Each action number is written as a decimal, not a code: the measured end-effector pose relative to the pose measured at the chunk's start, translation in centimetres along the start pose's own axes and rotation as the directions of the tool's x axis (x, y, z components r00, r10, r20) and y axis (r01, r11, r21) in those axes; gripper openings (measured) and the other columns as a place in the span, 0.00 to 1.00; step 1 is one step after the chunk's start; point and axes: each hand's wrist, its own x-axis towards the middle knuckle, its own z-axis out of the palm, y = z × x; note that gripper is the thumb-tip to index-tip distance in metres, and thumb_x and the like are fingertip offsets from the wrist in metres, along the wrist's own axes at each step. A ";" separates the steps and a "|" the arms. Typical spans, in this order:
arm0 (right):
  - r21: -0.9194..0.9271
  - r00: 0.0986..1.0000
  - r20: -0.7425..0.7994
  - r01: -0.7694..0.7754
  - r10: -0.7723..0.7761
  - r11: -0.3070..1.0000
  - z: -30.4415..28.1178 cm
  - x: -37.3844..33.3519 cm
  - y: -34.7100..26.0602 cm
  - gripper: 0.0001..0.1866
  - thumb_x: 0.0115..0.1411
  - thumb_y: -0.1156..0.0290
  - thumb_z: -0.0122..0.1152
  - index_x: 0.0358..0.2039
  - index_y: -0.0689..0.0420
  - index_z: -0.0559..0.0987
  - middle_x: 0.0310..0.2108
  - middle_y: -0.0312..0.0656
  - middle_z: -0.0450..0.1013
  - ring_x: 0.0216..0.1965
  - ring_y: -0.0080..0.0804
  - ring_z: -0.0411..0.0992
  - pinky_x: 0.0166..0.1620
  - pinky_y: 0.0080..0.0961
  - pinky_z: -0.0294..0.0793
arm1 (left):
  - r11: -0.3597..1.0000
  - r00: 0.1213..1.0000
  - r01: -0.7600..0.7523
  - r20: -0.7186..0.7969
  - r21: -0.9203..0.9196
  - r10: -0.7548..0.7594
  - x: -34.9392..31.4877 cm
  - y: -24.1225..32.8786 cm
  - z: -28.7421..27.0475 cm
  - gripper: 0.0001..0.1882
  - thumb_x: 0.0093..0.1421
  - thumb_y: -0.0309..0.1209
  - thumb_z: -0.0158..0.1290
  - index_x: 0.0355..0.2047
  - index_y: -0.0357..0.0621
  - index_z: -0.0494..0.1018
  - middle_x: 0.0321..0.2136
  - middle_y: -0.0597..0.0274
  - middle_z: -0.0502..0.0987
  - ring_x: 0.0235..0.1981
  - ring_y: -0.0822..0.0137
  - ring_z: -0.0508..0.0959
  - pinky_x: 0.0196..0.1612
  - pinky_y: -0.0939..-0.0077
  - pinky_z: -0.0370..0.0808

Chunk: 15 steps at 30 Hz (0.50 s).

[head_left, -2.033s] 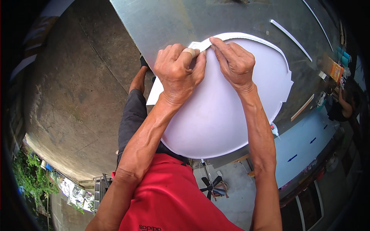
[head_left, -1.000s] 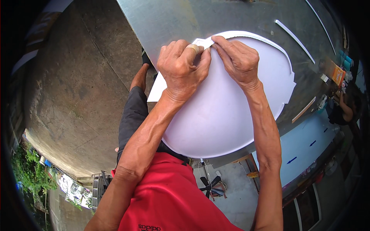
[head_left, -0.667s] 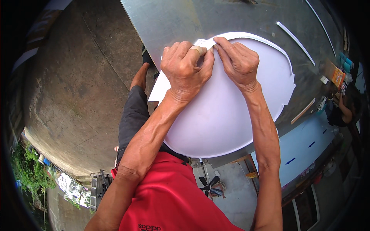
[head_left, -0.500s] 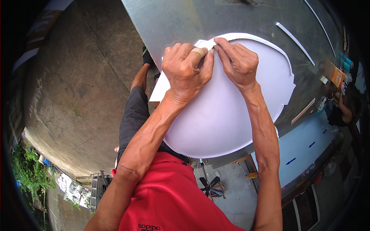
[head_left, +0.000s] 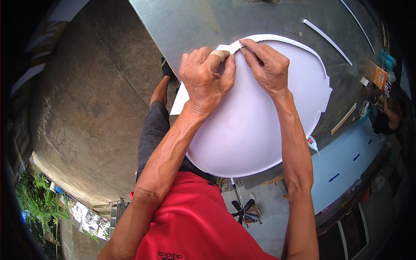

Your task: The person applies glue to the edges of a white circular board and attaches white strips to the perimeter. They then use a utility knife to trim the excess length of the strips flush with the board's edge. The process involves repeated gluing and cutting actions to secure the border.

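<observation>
A large white rounded panel (head_left: 242, 130) lies on a grey metal tabletop, its right edge notched in steps. A narrow white strip (head_left: 288, 39) stands along the panel's far and upper right edge. My left hand (head_left: 207, 78), a tan band around one finger, pinches the strip's left part between thumb and fingers at the far edge. Close beside it, my right hand (head_left: 266, 67) grips the same strip between thumb and forefinger. Beyond my left hand, a folded or angular white piece (head_left: 224, 47) shows; whether it belongs to the strip I cannot tell.
Loose white strips (head_left: 327, 39) lie on the metal tabletop (head_left: 190, 26) at far right, with a brown-edged strip (head_left: 343, 118) nearer. A small white bottle (head_left: 312, 143) sits by my right forearm. Another person's arm (head_left: 392, 117) shows at right, near an orange packet (head_left: 380, 78).
Both hands keep their pinch on the strip and have shifted slightly left with the view. The small bottle beside my right forearm now shows more fully.
</observation>
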 end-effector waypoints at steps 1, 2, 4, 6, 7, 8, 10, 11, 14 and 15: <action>-0.001 1.000 -0.002 -0.003 0.003 1.000 0.0 0.0 -0.1 0.13 0.56 0.79 0.71 0.43 0.57 0.85 0.24 0.40 0.79 0.23 0.33 0.76 0.28 0.29 0.76 | 1.000 1.000 -0.006 -0.002 -0.002 0.006 0.0 -0.1 0.0 0.06 0.48 0.27 0.69 0.26 0.46 0.82 0.19 0.66 0.72 0.23 0.64 0.71 0.31 0.66 0.62; -0.003 1.000 -0.003 -0.006 0.006 1.000 0.1 0.1 -0.1 0.13 0.56 0.79 0.71 0.43 0.57 0.85 0.24 0.40 0.79 0.23 0.33 0.76 0.28 0.29 0.76 | 1.000 1.000 -0.011 -0.005 -0.003 0.011 0.0 -0.1 0.0 0.06 0.48 0.26 0.69 0.26 0.46 0.82 0.19 0.66 0.72 0.23 0.64 0.72 0.31 0.66 0.63; -0.001 1.000 -0.014 0.001 -0.001 1.000 0.2 0.0 0.0 0.13 0.56 0.79 0.72 0.42 0.57 0.85 0.24 0.40 0.79 0.23 0.33 0.76 0.28 0.29 0.76 | 1.000 1.000 -0.023 -0.007 -0.009 0.023 -0.1 -0.2 0.0 0.06 0.48 0.26 0.69 0.26 0.46 0.82 0.19 0.66 0.72 0.23 0.63 0.72 0.31 0.66 0.63; -0.003 1.000 -0.016 0.011 -0.011 1.000 0.2 -0.1 0.0 0.13 0.55 0.79 0.72 0.42 0.57 0.85 0.24 0.40 0.79 0.24 0.33 0.76 0.28 0.29 0.76 | 1.000 1.000 -0.025 -0.011 -0.016 0.025 -0.2 -0.3 0.0 0.06 0.48 0.26 0.69 0.26 0.46 0.82 0.20 0.65 0.73 0.24 0.63 0.72 0.32 0.66 0.64; -0.007 1.000 -0.014 0.018 -0.018 1.000 0.2 0.0 0.0 0.13 0.55 0.79 0.72 0.43 0.57 0.84 0.24 0.40 0.78 0.24 0.33 0.76 0.28 0.29 0.76 | 1.000 1.000 -0.022 -0.013 -0.019 0.022 -0.2 -0.3 0.0 0.06 0.48 0.26 0.69 0.26 0.46 0.82 0.20 0.65 0.73 0.24 0.63 0.73 0.32 0.66 0.64; -0.010 1.000 -0.011 0.024 -0.024 1.000 0.2 0.0 0.0 0.14 0.55 0.79 0.72 0.43 0.57 0.84 0.24 0.40 0.78 0.24 0.33 0.76 0.28 0.29 0.75 | 1.000 1.000 -0.019 -0.016 -0.022 0.019 -0.3 -0.3 0.1 0.06 0.49 0.26 0.69 0.27 0.45 0.82 0.20 0.65 0.74 0.24 0.63 0.73 0.32 0.66 0.64; -0.007 0.999 0.009 0.032 -0.032 0.999 0.1 -0.1 0.0 0.15 0.55 0.79 0.73 0.44 0.56 0.84 0.24 0.39 0.78 0.24 0.33 0.75 0.28 0.29 0.75 | 0.999 1.000 -0.019 -0.011 -0.026 0.019 -0.3 -0.3 0.0 0.06 0.49 0.26 0.69 0.27 0.45 0.82 0.21 0.65 0.74 0.25 0.63 0.73 0.33 0.66 0.64; -0.006 0.999 0.019 0.036 -0.036 0.999 0.1 -0.1 0.1 0.15 0.55 0.78 0.73 0.44 0.56 0.84 0.24 0.39 0.77 0.24 0.33 0.75 0.28 0.29 0.75 | 0.999 1.000 -0.019 -0.008 -0.027 0.019 -0.3 -0.3 0.0 0.06 0.49 0.26 0.69 0.27 0.45 0.82 0.21 0.65 0.74 0.25 0.63 0.73 0.33 0.66 0.64; -0.020 0.998 0.013 0.066 -0.066 0.998 0.3 -0.2 0.4 0.16 0.54 0.78 0.73 0.45 0.55 0.84 0.23 0.38 0.76 0.24 0.33 0.75 0.28 0.29 0.76 | 0.999 1.000 -0.023 -0.005 -0.023 0.023 -0.4 -0.4 0.1 0.06 0.49 0.27 0.69 0.27 0.45 0.82 0.21 0.65 0.74 0.25 0.64 0.73 0.33 0.66 0.64; -0.020 0.997 0.012 0.070 -0.070 0.997 0.3 -0.2 0.5 0.16 0.54 0.78 0.73 0.45 0.55 0.84 0.24 0.38 0.76 0.24 0.33 0.75 0.28 0.29 0.76 | 0.999 1.000 -0.022 -0.003 -0.029 0.022 -0.4 -0.4 0.0 0.06 0.49 0.27 0.69 0.27 0.45 0.82 0.21 0.65 0.74 0.25 0.64 0.73 0.33 0.66 0.64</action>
